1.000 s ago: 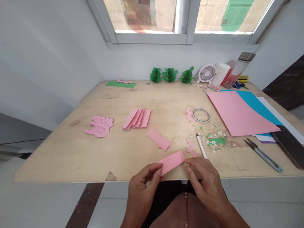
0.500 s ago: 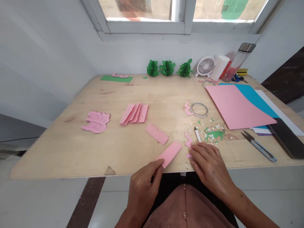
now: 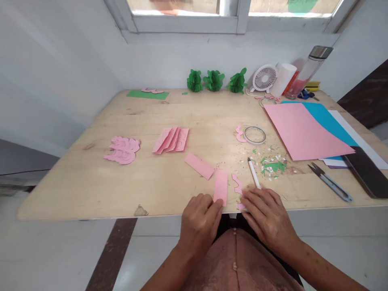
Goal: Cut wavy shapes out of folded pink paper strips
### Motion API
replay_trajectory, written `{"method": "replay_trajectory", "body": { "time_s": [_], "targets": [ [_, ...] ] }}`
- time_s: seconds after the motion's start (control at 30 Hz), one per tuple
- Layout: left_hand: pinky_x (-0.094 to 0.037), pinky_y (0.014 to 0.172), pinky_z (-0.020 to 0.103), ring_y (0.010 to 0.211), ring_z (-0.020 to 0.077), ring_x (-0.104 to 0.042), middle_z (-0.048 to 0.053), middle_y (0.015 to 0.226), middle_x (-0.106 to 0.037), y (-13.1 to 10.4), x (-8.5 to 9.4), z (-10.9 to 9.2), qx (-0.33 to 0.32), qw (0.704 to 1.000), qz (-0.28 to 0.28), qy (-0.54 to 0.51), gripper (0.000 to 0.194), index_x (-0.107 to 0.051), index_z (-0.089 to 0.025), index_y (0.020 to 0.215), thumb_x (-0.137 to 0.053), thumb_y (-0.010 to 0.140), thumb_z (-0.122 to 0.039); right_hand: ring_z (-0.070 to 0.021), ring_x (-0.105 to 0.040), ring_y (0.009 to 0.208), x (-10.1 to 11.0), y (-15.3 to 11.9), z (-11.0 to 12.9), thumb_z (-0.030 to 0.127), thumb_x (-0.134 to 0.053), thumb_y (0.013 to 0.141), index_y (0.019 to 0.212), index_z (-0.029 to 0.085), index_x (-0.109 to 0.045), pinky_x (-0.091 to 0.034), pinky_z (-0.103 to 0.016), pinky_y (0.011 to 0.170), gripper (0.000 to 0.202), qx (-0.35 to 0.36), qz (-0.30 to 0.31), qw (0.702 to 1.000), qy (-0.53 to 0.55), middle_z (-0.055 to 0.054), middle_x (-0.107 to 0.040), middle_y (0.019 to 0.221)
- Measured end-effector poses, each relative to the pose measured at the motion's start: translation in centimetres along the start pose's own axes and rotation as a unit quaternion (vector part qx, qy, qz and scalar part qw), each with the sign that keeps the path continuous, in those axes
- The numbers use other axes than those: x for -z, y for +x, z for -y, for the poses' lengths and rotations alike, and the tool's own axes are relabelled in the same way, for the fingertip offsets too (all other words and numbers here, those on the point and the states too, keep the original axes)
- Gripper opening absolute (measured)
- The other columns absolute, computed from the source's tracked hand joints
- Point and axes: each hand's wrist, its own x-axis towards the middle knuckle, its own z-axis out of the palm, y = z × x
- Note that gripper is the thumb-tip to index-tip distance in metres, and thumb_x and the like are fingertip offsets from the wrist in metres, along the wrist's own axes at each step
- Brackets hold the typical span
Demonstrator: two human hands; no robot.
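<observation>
Near the table's front edge, my left hand (image 3: 200, 220) has its fingers curled round the lower end of a pink paper strip (image 3: 221, 185), which points away from me. Another pink strip (image 3: 199, 166) lies just to its left. My right hand (image 3: 266, 216) rests on the table with its fingers stretched forward, over a wavy pink cutout (image 3: 237, 183) and a small pink scrap (image 3: 241, 206). A white pen (image 3: 254, 172) lies just beyond those fingers. Folded pink paper (image 3: 171, 140) and a stack of scalloped pink cutouts (image 3: 123, 150) lie farther left.
Snips (image 3: 330, 182), a black phone (image 3: 366, 171) and pink sheets (image 3: 303, 131) lie on the right. A tape roll (image 3: 254, 135) sits beyond green scraps (image 3: 274, 166). Green paper figures (image 3: 214, 81), a small fan (image 3: 264, 78) and a bottle (image 3: 309, 72) stand at the back.
My left hand has moved right, and the strip in it has turned from slanting to nearly straight away from me. My right hand has shifted slightly; the view has tilted a little.
</observation>
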Motion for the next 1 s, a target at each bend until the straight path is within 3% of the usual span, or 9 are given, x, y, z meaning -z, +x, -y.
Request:
{"method": "replay_trajectory", "body": {
  "time_s": [0.17,0.37,0.57,0.8,1.0],
  "targets": [
    [-0.042,0.071,0.035,0.077,0.0204,-0.052,0.006,0.078,-0.06,0.7,0.3,0.2,0.0,0.997,0.027,-0.071,0.013,-0.067,-0.018,0.092,-0.054,0.089,-0.017,-0.0227,-0.063,0.103,-0.8,-0.9,-0.1,0.014,-0.056,0.092,0.106,0.017,-0.067,-0.04,-0.048,0.098,0.018,0.019,-0.025,0.999,0.016,-0.007,-0.074,0.108],
    [-0.035,0.098,0.047,0.122,0.0303,-0.048,0.011,0.124,-0.062,0.8,0.4,1.1,-0.028,0.996,0.051,-0.072,0.019,-0.064,-0.018,0.104,-0.055,0.088,-0.016,-0.02,-0.066,0.096,-1.2,-0.9,-0.1,0.013,-0.058,0.091,0.105,0.018,-0.067,-0.042,-0.044,0.094,0.018,0.014,-0.051,0.998,0.041,-0.006,-0.075,0.101],
    [-0.036,0.1,0.045,0.119,0.0271,-0.054,0.008,0.117,-0.068,0.7,-0.2,1.0,-0.041,0.995,0.062,-0.064,0.02,-0.065,-0.018,0.104,-0.051,0.09,-0.014,-0.0187,-0.067,0.093,-1.2,-0.7,0.3,0.01,-0.058,0.089,0.104,0.018,-0.067,-0.042,-0.042,0.094,0.019,0.004,-0.062,0.997,0.049,-0.005,-0.075,0.098],
    [-0.035,0.103,0.048,0.122,0.0285,-0.053,0.009,0.123,-0.066,0.3,-0.3,1.1,-0.059,0.994,0.073,-0.053,0.024,-0.064,-0.017,0.112,-0.051,0.091,-0.019,-0.0261,-0.062,0.111,-1.3,-0.8,0.2,0.016,-0.058,0.09,0.116,0.015,-0.064,-0.038,-0.05,0.101,0.027,-0.002,-0.034,0.999,0.005,-0.011,-0.07,0.117],
    [-0.039,0.1,0.046,0.114,0.0259,-0.058,0.009,0.115,-0.069,-0.6,-0.8,0.8,-0.096,0.994,0.035,-0.025,0.02,-0.064,-0.017,0.107,-0.054,0.09,-0.014,-0.0227,-0.066,0.101,-1.3,-1.3,0.5,0.006,-0.056,0.089,0.107,0.016,-0.067,-0.035,-0.05,0.102,0.023,0.003,-0.075,0.997,0.031,-0.007,-0.075,0.105]
  ]
}}
